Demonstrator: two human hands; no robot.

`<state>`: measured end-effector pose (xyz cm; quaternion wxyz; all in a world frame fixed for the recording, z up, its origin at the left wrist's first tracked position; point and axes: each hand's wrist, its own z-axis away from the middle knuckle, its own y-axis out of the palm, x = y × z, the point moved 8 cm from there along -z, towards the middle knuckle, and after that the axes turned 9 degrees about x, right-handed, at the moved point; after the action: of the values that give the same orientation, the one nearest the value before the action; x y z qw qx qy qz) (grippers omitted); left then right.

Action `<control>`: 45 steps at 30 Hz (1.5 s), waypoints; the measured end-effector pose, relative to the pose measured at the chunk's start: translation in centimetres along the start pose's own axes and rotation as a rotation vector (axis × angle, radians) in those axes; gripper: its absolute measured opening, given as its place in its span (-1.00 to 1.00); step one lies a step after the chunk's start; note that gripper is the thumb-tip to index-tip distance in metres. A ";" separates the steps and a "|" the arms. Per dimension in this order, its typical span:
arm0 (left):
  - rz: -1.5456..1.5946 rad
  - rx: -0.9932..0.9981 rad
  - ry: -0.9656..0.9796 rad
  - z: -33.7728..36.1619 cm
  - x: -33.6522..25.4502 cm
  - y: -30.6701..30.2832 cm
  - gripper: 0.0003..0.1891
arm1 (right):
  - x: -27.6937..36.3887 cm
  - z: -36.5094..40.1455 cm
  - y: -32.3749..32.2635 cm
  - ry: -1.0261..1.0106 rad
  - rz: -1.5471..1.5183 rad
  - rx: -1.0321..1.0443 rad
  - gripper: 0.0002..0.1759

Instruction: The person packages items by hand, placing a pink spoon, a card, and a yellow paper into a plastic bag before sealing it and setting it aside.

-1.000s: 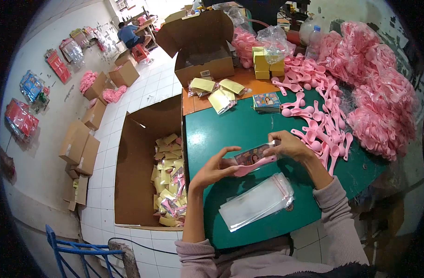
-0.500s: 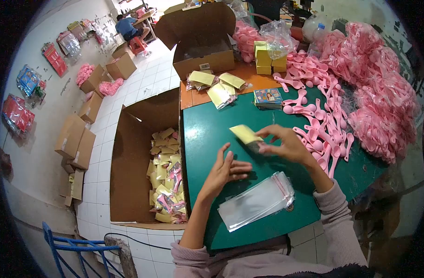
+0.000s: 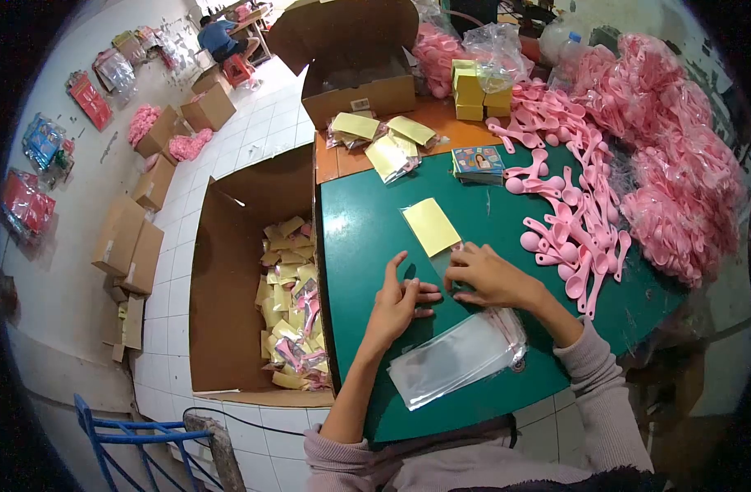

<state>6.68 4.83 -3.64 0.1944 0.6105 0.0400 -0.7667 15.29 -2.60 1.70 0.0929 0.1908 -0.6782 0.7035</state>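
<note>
A yellow card (image 3: 431, 227) in a clear plastic bag lies on the green tabletop, its lower end reaching my right hand (image 3: 492, 279). The fingers of that hand are bent and closed over the bag's clear end, which they partly hide. Just to the left, my left hand (image 3: 398, 305) is held with thumb and fingers apart, and nothing is in it. Below both hands is a fanned stack of flat clear plastic bags (image 3: 449, 365). Many pink measuring spoons (image 3: 584, 217) are spread along the right side. Behind the card sits a stack of printed cards (image 3: 478, 164).
A tall cardboard box (image 3: 228, 312) with packed yellow-card bags stands against the table's left edge. Farther back are packed bags (image 3: 388, 156), yellow boxes (image 3: 469, 90) and an open carton (image 3: 359, 102). Bagged pink spoons (image 3: 679, 180) pile up at right. Another person (image 3: 218, 39) sits far off.
The yellow card in its bag came down from the air onto the tabletop and turned more upright. My right hand moved lower, to the bag's near end. My left hand barely shifted.
</note>
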 end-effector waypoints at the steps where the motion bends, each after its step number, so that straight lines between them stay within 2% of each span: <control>1: -0.072 -0.059 0.055 0.0 -0.2 -0.5 -0.52 | -0.1 -0.2 0.1 0.003 -0.001 0.002 -0.78; 7: -0.235 -0.180 0.137 0.2 -0.9 -2.0 -0.60 | -0.4 -1.2 1.6 -0.001 -0.038 0.057 -0.84; 9: -0.188 -0.155 0.125 0.2 -0.9 -1.7 -0.62 | 0.3 -1.0 0.5 -0.053 -0.079 -0.064 -0.88; 13: -0.135 -0.106 0.101 0.5 -1.4 -0.7 -0.64 | 0.3 -0.5 -0.7 -0.037 -0.094 -0.080 -0.85; 15: -0.139 -0.110 0.108 0.4 -1.3 -0.8 -0.64 | -0.3 -0.2 -0.6 0.018 0.020 -0.054 -0.81; 19: -0.144 -0.130 0.114 0.3 -1.1 -0.9 -0.65 | -0.6 -0.9 1.2 0.014 -0.033 0.060 -0.79; 21: -0.163 -0.134 0.125 0.3 -1.1 -0.9 -0.65 | -0.2 -1.2 1.2 -0.003 0.103 0.006 -0.81; 25: -0.163 -0.128 0.146 0.2 -0.9 -1.1 -0.66 | 0.0 -0.9 0.7 -0.037 0.096 -0.085 -0.81; 26: -0.160 -0.130 0.144 0.3 -1.1 -1.0 -0.66 | 0.1 -0.8 0.0 -0.052 -0.007 -0.106 -0.82; 29: -0.119 -0.113 0.070 0.4 -1.6 -0.7 -0.65 | 1.1 -0.9 -0.9 -0.096 -0.137 -0.145 -0.83; 31: 0.166 -0.005 -0.067 0.3 -0.4 0.2 -0.60 | 1.5 -1.0 -0.8 -0.120 -0.165 -0.164 -0.83; 35: 0.078 -0.012 -0.061 -0.1 0.5 -0.1 -0.54 | 2.4 -1.1 0.2 -0.128 -0.070 -0.165 -0.83; 37: 0.054 0.066 0.054 -0.5 0.4 -0.1 -0.48 | 2.7 -1.2 0.4 -0.124 -0.044 -0.169 -0.83; 40: 0.046 0.012 0.064 -0.2 -0.1 -0.4 -0.49 | 3.7 -1.1 0.3 -0.231 -0.043 -0.173 -0.82; 43: -0.011 -0.028 0.051 -0.2 -0.3 -0.2 -0.52 | 3.2 -0.8 -0.3 -0.229 -0.213 -0.113 -0.84; 45: 0.029 -0.049 0.044 -0.2 -0.4 -0.3 -0.54 | 2.9 -0.3 -1.4 -0.293 -0.475 -0.137 -0.87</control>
<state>6.79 5.26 -3.37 0.2194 0.6228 0.0541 -0.7490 13.16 -2.56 4.08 0.1690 0.4373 -0.6666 0.5795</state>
